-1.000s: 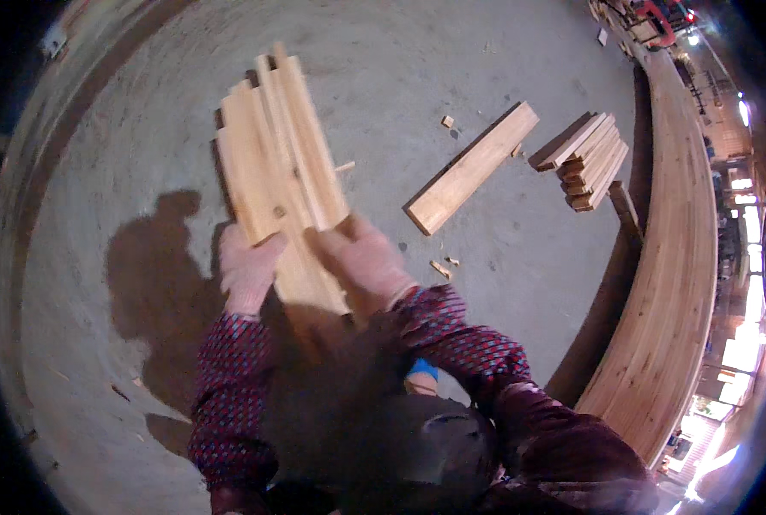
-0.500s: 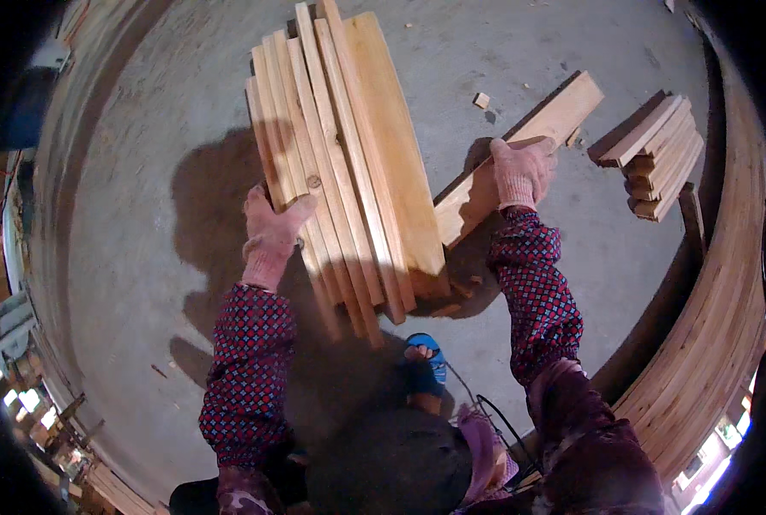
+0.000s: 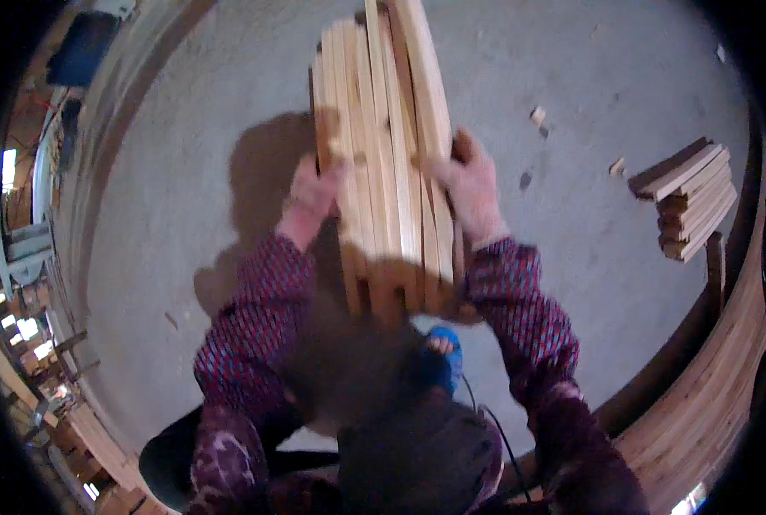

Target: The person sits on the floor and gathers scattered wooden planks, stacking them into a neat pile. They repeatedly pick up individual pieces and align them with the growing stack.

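Note:
A bundle of long, pale wooden boards (image 3: 387,180) lies side by side on the concrete floor in front of me, their ends uneven. My left hand (image 3: 311,199), in a pinkish work glove, is closed against the bundle's left side, thumb over the top. On the opposite side my right hand (image 3: 475,193), gloved alike, grips the rightmost board. The boards sit pressed together between the two hands. Motion blurs the fingers somewhat, and those on the outer sides are partly hidden.
A short stack of wooden pieces (image 3: 696,206) lies on the floor at right. Long boards (image 3: 692,421) run along the lower right. Small wood scraps (image 3: 538,115) dot the floor. Near my foot in a blue slipper (image 3: 445,348) runs a black cable (image 3: 507,446).
My right hand has moved left from the separate slanting board to the bundle's right side. That board no longer lies apart, and the wide board's flat face has turned out of sight.

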A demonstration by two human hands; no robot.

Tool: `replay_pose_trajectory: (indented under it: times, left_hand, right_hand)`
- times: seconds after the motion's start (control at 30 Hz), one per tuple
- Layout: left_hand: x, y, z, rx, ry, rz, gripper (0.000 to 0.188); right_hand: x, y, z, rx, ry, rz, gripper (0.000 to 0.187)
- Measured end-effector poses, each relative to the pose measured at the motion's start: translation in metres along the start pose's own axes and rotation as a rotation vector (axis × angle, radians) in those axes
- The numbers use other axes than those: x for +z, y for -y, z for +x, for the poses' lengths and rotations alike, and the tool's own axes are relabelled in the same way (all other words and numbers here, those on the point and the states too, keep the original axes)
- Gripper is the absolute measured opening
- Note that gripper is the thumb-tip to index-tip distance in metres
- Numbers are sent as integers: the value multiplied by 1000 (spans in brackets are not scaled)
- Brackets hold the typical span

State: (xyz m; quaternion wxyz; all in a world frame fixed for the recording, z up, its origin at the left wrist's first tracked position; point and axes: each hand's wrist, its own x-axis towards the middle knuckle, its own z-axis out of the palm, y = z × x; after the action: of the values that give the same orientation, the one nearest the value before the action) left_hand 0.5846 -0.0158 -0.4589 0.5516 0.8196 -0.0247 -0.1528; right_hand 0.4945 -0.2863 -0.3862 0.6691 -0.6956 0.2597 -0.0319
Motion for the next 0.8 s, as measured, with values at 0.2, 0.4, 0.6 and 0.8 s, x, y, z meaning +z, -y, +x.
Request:
replay_pose_trajectory:
  times: [0.2,0.4,0.6,0.8]
  left_hand:
    - [-9,-53,-10,-246,255,95,60]
    - [0,-50,-23,-219,210,-68,64]
    - [-13,-57,-12,-107,117,172,66]
    - [-17,-68,37,237,-70,441,71]
  right_hand:
    - [-23,-27,23,159,264,303,66]
    - [-19,-28,17,-9,283,-306,71]
    - [-34,-39,35,77,400,-62,68]
    - [-74,-53,29,174,423,-58,62]
